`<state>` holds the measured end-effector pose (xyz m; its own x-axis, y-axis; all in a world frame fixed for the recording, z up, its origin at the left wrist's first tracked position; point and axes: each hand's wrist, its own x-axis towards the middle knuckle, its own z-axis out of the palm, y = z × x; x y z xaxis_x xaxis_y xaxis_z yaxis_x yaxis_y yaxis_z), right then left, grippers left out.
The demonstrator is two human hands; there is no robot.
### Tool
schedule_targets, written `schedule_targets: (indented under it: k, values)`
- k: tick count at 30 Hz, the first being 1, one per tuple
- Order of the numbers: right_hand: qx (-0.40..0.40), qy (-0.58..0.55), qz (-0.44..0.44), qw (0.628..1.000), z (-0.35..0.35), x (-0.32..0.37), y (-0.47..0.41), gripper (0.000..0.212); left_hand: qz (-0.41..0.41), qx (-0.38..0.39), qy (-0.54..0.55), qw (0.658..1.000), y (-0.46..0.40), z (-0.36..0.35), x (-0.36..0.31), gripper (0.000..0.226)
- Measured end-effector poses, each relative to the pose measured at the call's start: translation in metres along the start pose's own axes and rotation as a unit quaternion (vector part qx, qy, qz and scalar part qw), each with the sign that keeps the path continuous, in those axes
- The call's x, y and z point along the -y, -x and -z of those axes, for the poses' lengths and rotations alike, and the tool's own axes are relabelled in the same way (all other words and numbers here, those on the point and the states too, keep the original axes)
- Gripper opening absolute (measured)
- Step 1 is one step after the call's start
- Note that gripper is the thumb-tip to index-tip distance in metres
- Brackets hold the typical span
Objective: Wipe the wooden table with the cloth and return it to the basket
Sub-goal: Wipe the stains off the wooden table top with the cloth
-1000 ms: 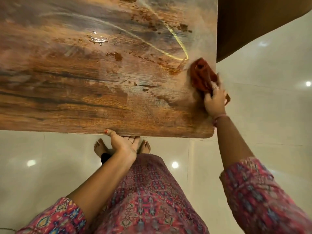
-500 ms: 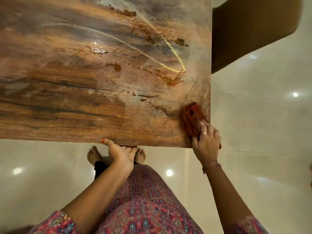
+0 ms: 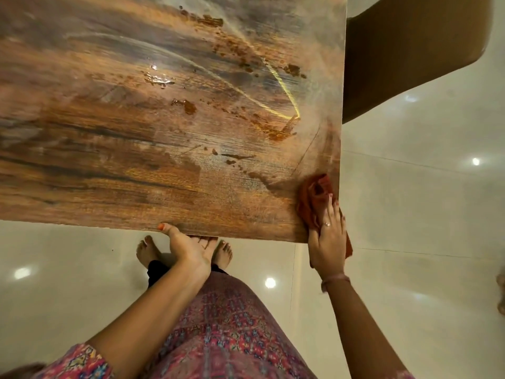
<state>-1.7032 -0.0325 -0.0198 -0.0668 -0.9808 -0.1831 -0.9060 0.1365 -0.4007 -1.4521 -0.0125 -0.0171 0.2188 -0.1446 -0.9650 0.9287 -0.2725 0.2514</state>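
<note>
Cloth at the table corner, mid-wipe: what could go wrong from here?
1. The cloth sits at the wooden table near right corner, partly hanging past the edge under the right hand; it may slip off.
2. Wet patches mid-table look unwiped and could be missed.
3. The left hand grips the near edge; a hard push could shift the table.

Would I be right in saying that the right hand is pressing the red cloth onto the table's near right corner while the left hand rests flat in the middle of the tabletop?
Not quite. In the head view the left hand grips the table's near edge, thumb on top. The right hand does press the red cloth at the near right corner.
</note>
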Motion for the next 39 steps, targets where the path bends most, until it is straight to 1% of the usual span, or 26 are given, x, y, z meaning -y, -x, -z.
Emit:
schedule_targets:
  k: [1,3,6,8,10,12,14,16,17,18,19,22,24,25,26,28,30,31,32,33,35,37,39]
  values:
    - [0.003,0.004,-0.002,1.0,0.001,-0.005,0.006,0.068,0.003,0.001,-0.002,1.0,0.0,0.0,0.001,0.079]
    - [0.007,-0.004,-0.008,1.0,0.007,-0.006,-0.01,0.068,0.011,0.011,-0.007,1.0,0.0,0.0,0.002,0.082]
    - [-0.01,-0.014,0.002,1.0,0.015,0.009,-0.078,0.063,0.006,0.004,-0.017,1.0,0.0,0.001,0.001,0.083]
    - [-0.023,0.006,-0.012,1.0,0.017,0.022,-0.124,0.06,-0.001,-0.003,-0.019,1.0,-0.001,0.002,0.001,0.082]
    - [-0.04,0.024,-0.033,0.998,0.012,0.033,-0.137,0.059,-0.004,-0.008,-0.019,1.0,-0.002,0.003,0.001,0.083]
    - [-0.025,0.011,-0.017,0.999,0.001,0.043,-0.109,0.062,-0.006,-0.014,-0.021,1.0,-0.001,0.003,0.001,0.082]
    - [0.01,-0.004,0.046,0.999,-0.013,0.053,-0.049,0.068,-0.009,-0.029,-0.02,0.999,0.001,0.001,0.001,0.082]
    - [0.057,0.007,0.114,0.992,-0.015,0.045,-0.001,0.069,-0.008,-0.03,-0.014,0.999,0.001,-0.001,0.002,0.083]
    - [0.068,0.006,0.137,0.988,-0.008,0.038,0.002,0.069,0.0,-0.017,-0.011,1.0,0.0,0.0,0.003,0.083]
    - [0.066,-0.001,0.137,0.988,0.001,0.028,-0.011,0.067,0.009,0.001,-0.008,1.0,0.0,0.001,0.003,0.084]
    - [0.057,-0.013,0.109,0.992,0.01,0.021,-0.033,0.065,0.014,0.015,-0.007,1.0,-0.001,0.002,0.002,0.085]
    - [0.007,-0.056,-0.029,0.998,0.035,0.017,-0.12,0.06,0.015,0.023,-0.013,1.0,-0.001,0.004,0.002,0.084]
    - [-0.022,-0.053,-0.063,0.996,0.028,0.031,-0.136,0.059,0.007,0.012,-0.017,1.0,0.003,0.003,0.002,0.084]
    - [-0.022,-0.04,-0.051,0.998,0.015,0.042,-0.122,0.06,0.006,0.008,-0.017,1.0,0.002,0.003,0.001,0.083]
    - [-0.004,-0.042,-0.02,0.999,0.001,0.054,-0.096,0.064,0.008,0.009,-0.014,1.0,0.001,0.003,0.001,0.083]
    - [0.073,-0.051,0.081,0.993,-0.023,0.072,-0.025,0.071,0.01,0.012,-0.009,1.0,-0.001,0.002,0.0,0.08]
    - [0.15,-0.041,0.171,0.973,-0.029,0.068,0.022,0.07,0.01,0.017,-0.008,1.0,-0.002,0.002,0.002,0.079]
    - [0.168,-0.032,0.205,0.964,-0.023,0.06,0.021,0.07,0.011,0.025,-0.006,1.0,-0.002,0.003,0.003,0.08]
    - [0.167,-0.021,0.227,0.959,-0.014,0.049,0.006,0.07,0.013,0.033,-0.004,0.999,-0.001,0.004,0.004,0.082]
    - [0.155,-0.012,0.228,0.961,-0.005,0.041,-0.017,0.071,0.014,0.036,-0.004,0.999,-0.002,0.004,0.004,0.084]
    - [0.114,-0.02,0.177,0.977,0.01,0.036,-0.072,0.066,0.016,0.032,-0.005,0.999,-0.002,0.004,0.003,0.086]
    - [0.045,-0.064,0.088,0.993,0.016,0.043,-0.119,0.06,0.014,0.018,-0.007,1.0,-0.002,0.004,0.003,0.086]
    - [-0.008,-0.056,0.019,0.998,0.003,0.065,-0.13,0.062,0.001,-0.004,-0.009,1.0,-0.002,0.004,0.003,0.083]
